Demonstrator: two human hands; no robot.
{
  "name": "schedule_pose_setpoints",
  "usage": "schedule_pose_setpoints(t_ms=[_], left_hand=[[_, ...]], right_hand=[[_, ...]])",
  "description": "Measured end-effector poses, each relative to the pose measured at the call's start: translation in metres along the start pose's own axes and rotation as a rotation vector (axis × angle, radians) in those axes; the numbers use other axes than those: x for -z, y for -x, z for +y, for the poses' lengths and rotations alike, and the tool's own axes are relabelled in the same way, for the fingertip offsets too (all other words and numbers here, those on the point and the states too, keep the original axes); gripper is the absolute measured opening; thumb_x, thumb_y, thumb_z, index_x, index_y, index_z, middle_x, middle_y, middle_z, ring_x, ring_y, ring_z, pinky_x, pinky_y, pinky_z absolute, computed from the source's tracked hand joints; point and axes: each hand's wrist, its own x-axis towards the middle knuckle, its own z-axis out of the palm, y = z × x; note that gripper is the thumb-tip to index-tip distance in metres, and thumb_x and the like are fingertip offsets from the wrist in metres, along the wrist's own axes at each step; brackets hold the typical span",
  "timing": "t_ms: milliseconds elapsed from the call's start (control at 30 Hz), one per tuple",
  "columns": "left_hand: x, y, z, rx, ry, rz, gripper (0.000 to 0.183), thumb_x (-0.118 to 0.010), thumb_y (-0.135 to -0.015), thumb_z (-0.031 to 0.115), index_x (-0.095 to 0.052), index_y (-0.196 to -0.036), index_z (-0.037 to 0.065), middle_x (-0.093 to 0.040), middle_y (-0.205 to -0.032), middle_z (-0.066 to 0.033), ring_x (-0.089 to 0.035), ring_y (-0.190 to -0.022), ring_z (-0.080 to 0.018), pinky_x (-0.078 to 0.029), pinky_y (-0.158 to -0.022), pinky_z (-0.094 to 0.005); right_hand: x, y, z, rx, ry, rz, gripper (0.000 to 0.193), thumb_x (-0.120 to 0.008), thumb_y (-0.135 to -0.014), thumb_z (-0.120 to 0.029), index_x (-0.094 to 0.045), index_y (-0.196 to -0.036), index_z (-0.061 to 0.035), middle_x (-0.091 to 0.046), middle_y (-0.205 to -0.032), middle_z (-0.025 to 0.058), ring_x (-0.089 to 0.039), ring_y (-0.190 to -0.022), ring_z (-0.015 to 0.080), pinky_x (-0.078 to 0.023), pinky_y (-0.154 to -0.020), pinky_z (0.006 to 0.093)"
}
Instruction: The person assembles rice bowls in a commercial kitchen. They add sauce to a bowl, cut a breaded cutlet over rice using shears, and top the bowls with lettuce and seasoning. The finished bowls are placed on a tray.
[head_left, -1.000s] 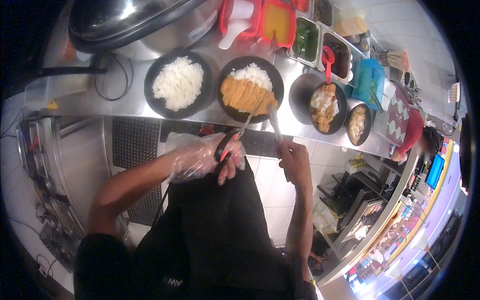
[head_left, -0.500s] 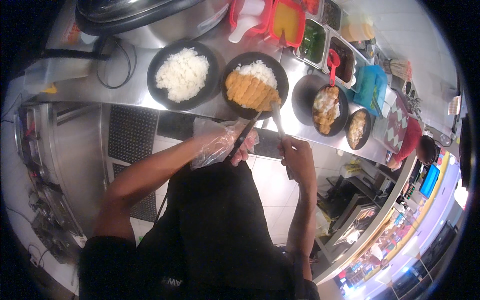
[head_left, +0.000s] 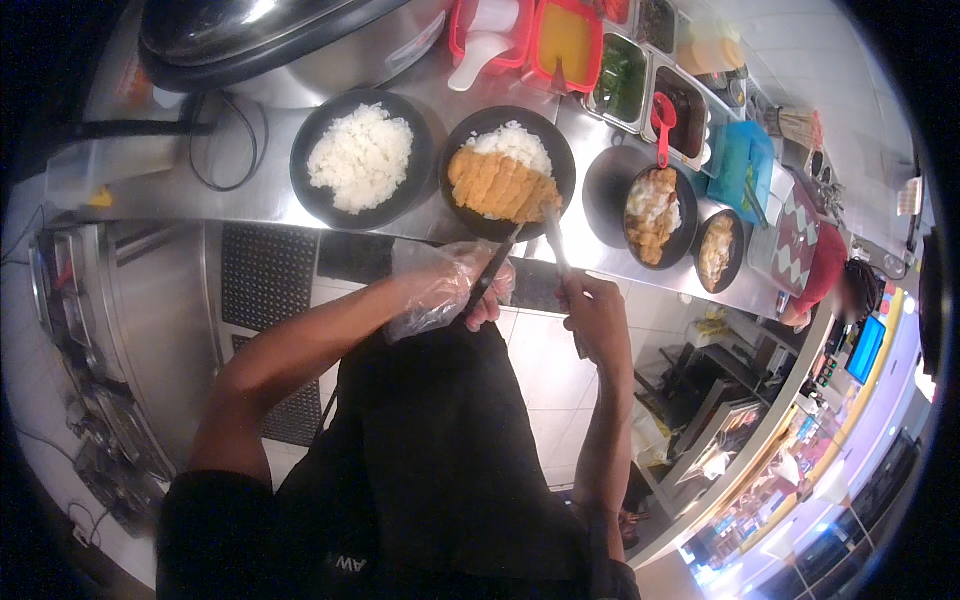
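Note:
A black bowl (head_left: 462, 205) on the steel counter holds white rice (head_left: 518, 142) with a sliced, breaded cutlet (head_left: 500, 187) laid over its near side. My left hand (head_left: 478, 290), in a loose clear plastic glove, is closed around a slim black-handled utensil (head_left: 489, 276) whose thin tip reaches the bowl's near rim. In my bare right hand (head_left: 597, 315) is a flat metal utensil (head_left: 557, 243), gripped by the handle. Its far end touches the cutlet's right end. The exact kind of either utensil is unclear.
Left of it stands a black bowl of plain rice (head_left: 360, 160). Two black bowls with topped food (head_left: 652, 215) (head_left: 716, 252) sit to the right. Behind are a large cooker (head_left: 330, 60), red tubs (head_left: 565, 45) and steel pans (head_left: 618, 85). A person in red (head_left: 822, 265) is at far right.
The view has shifted slightly. Both hands keep their grips, with the utensils still at the bowl's near right edge. The person at far right has turned the head a little.

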Motion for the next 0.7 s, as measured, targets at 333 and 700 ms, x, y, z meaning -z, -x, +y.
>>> schedule_pose_setpoints(t_ms=[333,700], left_hand=[[-0.004,0.012,0.019,0.057,-0.221,-0.047,0.045,-0.069,-0.087,0.038,-0.065,-0.092,-0.007,-0.064,-0.073,-0.0205,-0.063,-0.05,-0.024,-0.052,-0.042,-0.0358],[0.005,-0.003,0.033,0.067,-0.305,-0.076,0.036,-0.071,-0.086,0.031,-0.062,-0.085,-0.004,-0.063,-0.079,-0.0195,-0.061,-0.054,-0.0218,-0.051,-0.039,-0.0356]], right_hand=[[0.001,0.0,0.004,-0.017,-0.013,0.008,0.039,-0.056,-0.103,-0.027,-0.071,-0.089,0.0053,-0.063,-0.07,0.0058,-0.059,-0.058,0.0112,-0.049,-0.052,0.0286],[0.006,0.001,-0.009,0.011,0.064,0.013,0.042,-0.056,-0.102,-0.031,-0.072,-0.089,0.0057,-0.063,-0.065,0.0057,-0.059,-0.052,0.012,-0.048,-0.05,0.0287]])
